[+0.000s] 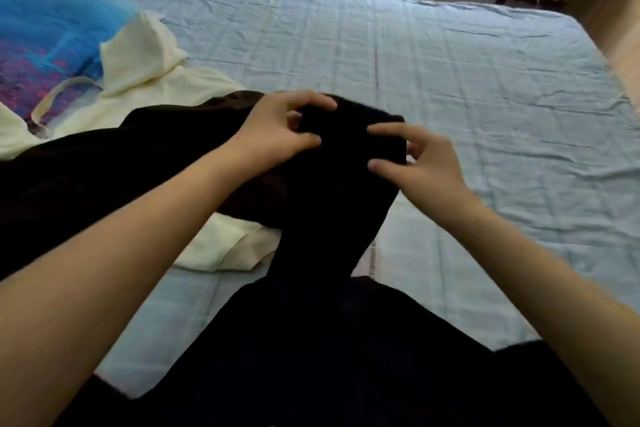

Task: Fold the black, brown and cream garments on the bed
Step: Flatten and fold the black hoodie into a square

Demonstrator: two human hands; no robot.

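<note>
Since the soft black fabric garment [325, 191] hangs bunched toward me, I judge the step in hand is finding its top edge and spreading it out. My left hand [277, 130] pinches that edge between thumb and curled fingers; my right hand [420, 158] pinches the corner just to the right. To do this well, I should slide the hands apart along the edge until it is taut, shake it straight, then lay it on the bare pale blue checked bed sheet [485, 97] right of the black garment. Left of the black garment, touching it, lies the crumpled dark brown garment [104, 170], over the rumpled cream garment [152, 69]. Farther left sits a blue and purple item [45, 38] I cannot identify.
</note>
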